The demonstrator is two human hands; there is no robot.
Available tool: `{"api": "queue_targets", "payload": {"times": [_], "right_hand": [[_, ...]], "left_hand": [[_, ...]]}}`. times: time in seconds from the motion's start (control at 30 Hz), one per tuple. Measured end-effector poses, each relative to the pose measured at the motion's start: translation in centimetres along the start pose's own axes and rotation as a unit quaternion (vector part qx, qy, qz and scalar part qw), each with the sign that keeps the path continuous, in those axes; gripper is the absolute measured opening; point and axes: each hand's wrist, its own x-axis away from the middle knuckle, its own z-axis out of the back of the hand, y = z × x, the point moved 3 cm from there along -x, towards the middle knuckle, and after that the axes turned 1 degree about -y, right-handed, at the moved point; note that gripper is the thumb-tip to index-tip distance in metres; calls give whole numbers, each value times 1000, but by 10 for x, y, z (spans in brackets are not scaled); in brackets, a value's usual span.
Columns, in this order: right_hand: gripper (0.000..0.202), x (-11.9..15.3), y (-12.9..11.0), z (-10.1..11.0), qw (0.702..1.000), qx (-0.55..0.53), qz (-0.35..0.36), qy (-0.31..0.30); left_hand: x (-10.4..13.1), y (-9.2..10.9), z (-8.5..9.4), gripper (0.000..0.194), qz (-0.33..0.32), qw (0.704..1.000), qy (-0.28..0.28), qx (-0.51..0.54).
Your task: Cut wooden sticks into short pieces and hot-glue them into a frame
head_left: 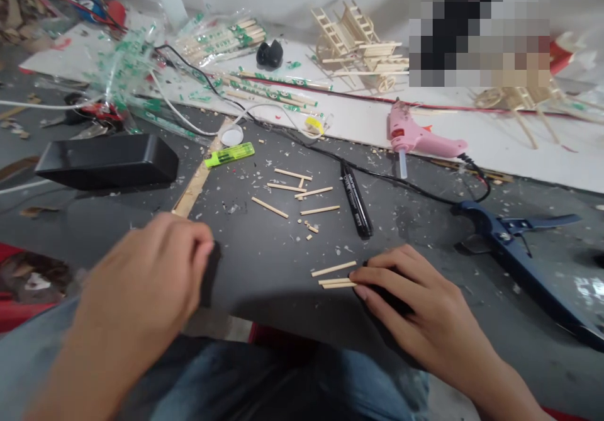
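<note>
Two short sticks (336,284) pinched at one end between thumb and finger of the right hand (419,298), a third stick (334,269) laid just beside on the grey tabletop (257,257), the left hand (146,270) seen with fingers curled, whether anything is held there cannot be told

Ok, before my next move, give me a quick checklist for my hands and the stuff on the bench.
1. Right hand on sticks: ok, its fingertips meet the ends of a near pair.
2. Left hand free: cannot tell, fingers curled and palm hidden.
3. Farther sticks lined up: not ok, they point different ways.
4. Bench free of scraps: not ok, small offcuts lie about.
5. Blue tool clear of the hands: ok, lying apart at the right.
6. Pink glue gun cool: cannot tell.
</note>
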Motion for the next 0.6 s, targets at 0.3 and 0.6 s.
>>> {"api": "queue_targets", "payload": {"times": [0.3, 0.6], "right_hand": [[17, 0, 0, 3, 1000, 18, -2, -2], [17, 1, 2, 2, 1000, 25, -4, 1]], "left_hand": [[4, 13, 5, 10, 78, 986, 72, 130], [-6, 91, -11, 10, -61, 939, -1, 340]]}}
